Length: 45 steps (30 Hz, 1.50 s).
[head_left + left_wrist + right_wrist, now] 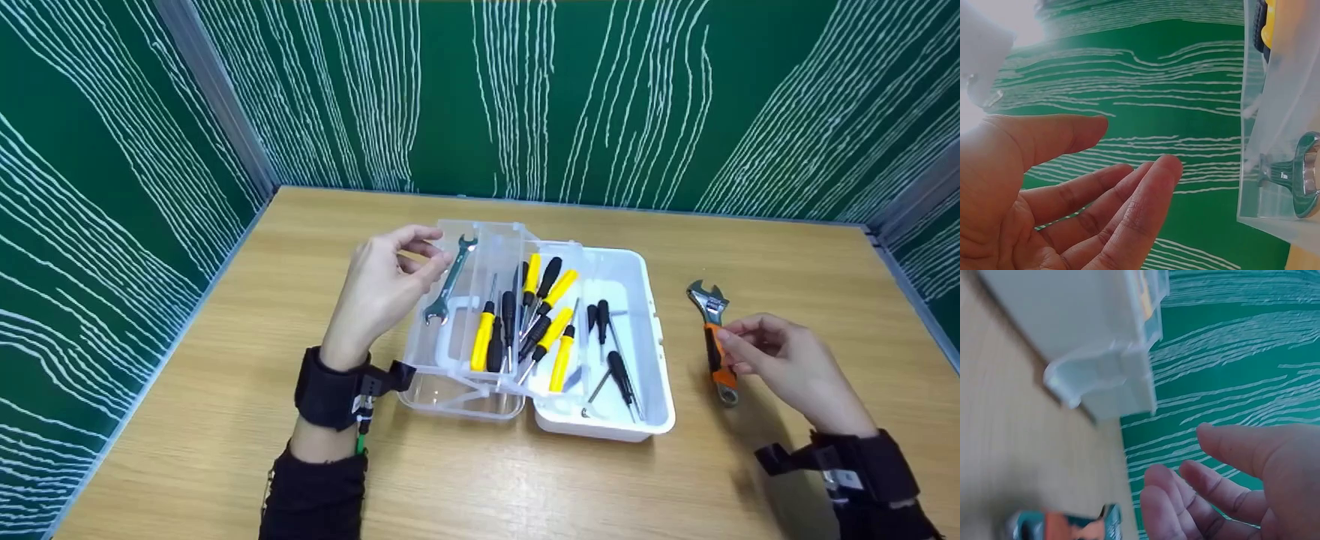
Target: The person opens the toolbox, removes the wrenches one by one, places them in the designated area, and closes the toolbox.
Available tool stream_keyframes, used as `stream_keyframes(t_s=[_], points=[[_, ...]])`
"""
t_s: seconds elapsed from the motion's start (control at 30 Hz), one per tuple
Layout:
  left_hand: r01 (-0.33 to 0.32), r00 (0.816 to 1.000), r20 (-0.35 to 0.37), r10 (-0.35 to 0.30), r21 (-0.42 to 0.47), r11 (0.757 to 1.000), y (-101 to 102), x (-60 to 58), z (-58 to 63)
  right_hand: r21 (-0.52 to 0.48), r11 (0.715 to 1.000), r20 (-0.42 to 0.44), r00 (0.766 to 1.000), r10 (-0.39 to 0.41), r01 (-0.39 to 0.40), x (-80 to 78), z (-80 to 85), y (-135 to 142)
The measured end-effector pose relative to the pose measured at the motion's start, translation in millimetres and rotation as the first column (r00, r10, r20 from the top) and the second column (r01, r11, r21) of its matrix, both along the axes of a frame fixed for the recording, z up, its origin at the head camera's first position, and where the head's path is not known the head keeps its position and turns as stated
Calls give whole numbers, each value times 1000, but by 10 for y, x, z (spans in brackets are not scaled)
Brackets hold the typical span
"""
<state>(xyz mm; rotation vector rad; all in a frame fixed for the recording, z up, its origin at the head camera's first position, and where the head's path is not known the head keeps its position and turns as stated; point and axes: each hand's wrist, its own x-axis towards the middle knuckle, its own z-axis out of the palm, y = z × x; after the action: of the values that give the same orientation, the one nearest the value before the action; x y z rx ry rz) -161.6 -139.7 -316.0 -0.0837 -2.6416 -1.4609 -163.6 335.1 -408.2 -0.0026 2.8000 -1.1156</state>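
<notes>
My left hand (386,285) is beside the left part of the clear plastic tray (487,236), its thumb and fingers apart with nothing between them. Close to those fingertips, an open-end wrench (453,281) lies in the tray's left section; the left wrist view also shows the wrench (1283,173) apart from the hand. On the right, an orange-and-black adjustable wrench (712,330) lies on the table. My right hand (784,367) hovers at its handle, overlapping it in the head view. In the right wrist view, that hand (1230,489) has bent, separated fingers and holds nothing.
Between the hands stands a white toolbox (660,375) with several small black-handled tools inside. Several yellow screwdrivers (484,341) and black screwdrivers (508,311) fill the clear tray's other sections. Green panels with white lines (442,97) border the wooden table (315,217).
</notes>
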Motion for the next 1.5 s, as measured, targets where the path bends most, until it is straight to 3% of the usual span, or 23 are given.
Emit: stream_keyframes(t_s=[0.47, 0.8, 1.2, 1.5], points=[[25, 999, -41, -26, -18, 1000, 2, 22, 23, -67, 996, -99, 993, 59, -66, -1, 322, -426], [63, 997, -48, -66, -50, 997, 66, 32, 20, -238, 955, -169, 976, 137, -175, 46, 523, -813], [137, 988, -63, -141, -69, 988, 184, 51, 29, -275, 936, -163, 970, 179, -219, 55, 642, -1093], [158, 983, -76, -164, -86, 984, 243, 101, 13, -323, 911, -159, 964, 214, -256, 80, 713, -1334]])
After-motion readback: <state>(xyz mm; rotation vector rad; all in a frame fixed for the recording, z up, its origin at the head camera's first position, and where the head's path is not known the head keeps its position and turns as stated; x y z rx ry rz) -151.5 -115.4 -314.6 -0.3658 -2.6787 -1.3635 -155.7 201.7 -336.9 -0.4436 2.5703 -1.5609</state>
